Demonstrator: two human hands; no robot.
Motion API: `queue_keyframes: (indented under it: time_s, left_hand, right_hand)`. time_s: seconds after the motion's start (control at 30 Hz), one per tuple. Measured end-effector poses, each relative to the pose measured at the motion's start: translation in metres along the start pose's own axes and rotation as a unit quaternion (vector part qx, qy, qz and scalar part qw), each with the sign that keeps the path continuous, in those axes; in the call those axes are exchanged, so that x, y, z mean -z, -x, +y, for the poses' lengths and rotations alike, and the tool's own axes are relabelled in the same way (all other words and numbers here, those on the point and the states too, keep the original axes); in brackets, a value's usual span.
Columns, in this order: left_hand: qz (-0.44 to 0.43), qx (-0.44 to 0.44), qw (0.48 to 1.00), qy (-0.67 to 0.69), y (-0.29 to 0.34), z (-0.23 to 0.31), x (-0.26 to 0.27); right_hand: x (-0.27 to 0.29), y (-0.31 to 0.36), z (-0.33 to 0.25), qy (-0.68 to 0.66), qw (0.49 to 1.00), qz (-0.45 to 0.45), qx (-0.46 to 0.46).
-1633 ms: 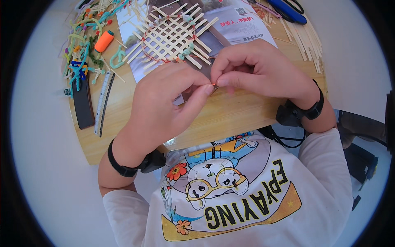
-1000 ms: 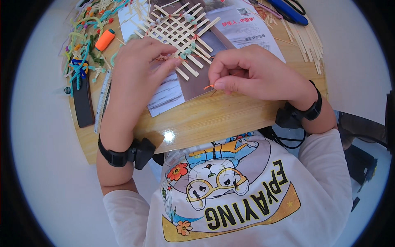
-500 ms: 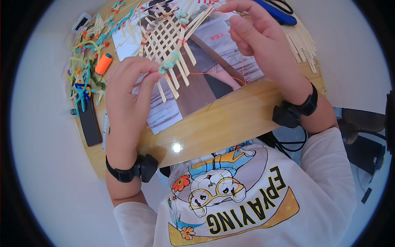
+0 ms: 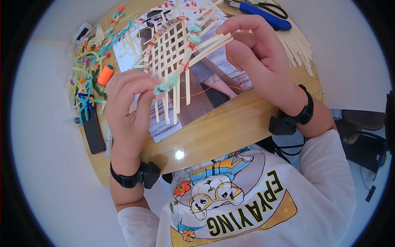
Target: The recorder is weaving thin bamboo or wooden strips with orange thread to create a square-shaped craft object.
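Observation:
A lattice of pale bamboo strips [image 4: 166, 53], bound with red thread and trimmed with mint-green yarn [image 4: 168, 85], is held up over the table, tilted. My left hand [image 4: 129, 96] pinches its lower left edge at the yarn, thumb against forefinger. An orange-red thread [image 4: 197, 95] trails from near that pinch toward the right. At the lattice's right side, my right hand [image 4: 259, 53] has its thumb and bent forefinger around the ends of several projecting strips [image 4: 214, 46]. Its other fingers are curled, and their tips are partly hidden.
A printed poster [image 4: 164, 133] lies beneath the lattice on the wooden table [image 4: 214, 125]. To the left are colourful pipe-cleaner pieces [image 4: 84, 61], an orange cylinder [image 4: 105, 75] and a dark flat case [image 4: 94, 136]. Blue-handled pliers [image 4: 263, 15], black-handled scissors [image 4: 275, 9] and loose bamboo strips [image 4: 298, 47] lie far right.
The lattice has turned and come nearer, its lower strip ends now lower. My right hand has moved down from the far edge to the strip ends; my left keeps its pinch.

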State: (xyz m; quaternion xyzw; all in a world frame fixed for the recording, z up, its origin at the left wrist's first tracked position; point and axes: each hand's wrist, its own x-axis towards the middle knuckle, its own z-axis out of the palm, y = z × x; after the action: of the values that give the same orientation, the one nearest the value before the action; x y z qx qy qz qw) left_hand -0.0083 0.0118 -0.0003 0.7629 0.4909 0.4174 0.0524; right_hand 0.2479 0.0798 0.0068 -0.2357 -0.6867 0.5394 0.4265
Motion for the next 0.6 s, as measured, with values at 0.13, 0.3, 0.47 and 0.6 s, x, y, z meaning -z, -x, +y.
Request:
queue_keyframes:
  time_s: [0.13,0.3,0.47,0.6]
  left_hand:
    - [0.005,-0.018,1.0,0.021,-0.002,0.001,-0.002]
    - [-0.005,-0.056,0.998,-0.001,-0.003,0.0,-0.002]
    - [0.018,-0.027,0.999,0.0,0.0,0.003,-0.002]
    - [0.028,0.035,0.997,0.065,0.001,0.007,-0.004]
  right_hand:
    - [0.002,0.003,0.001,0.038,0.995,-0.029,0.09]
    - [0.004,0.004,-0.011,0.06,0.992,-0.07,0.084]
    - [0.001,-0.002,0.002,0.045,0.998,-0.029,0.043]
    - [-0.008,-0.002,0.007,0.018,0.999,-0.038,-0.014]
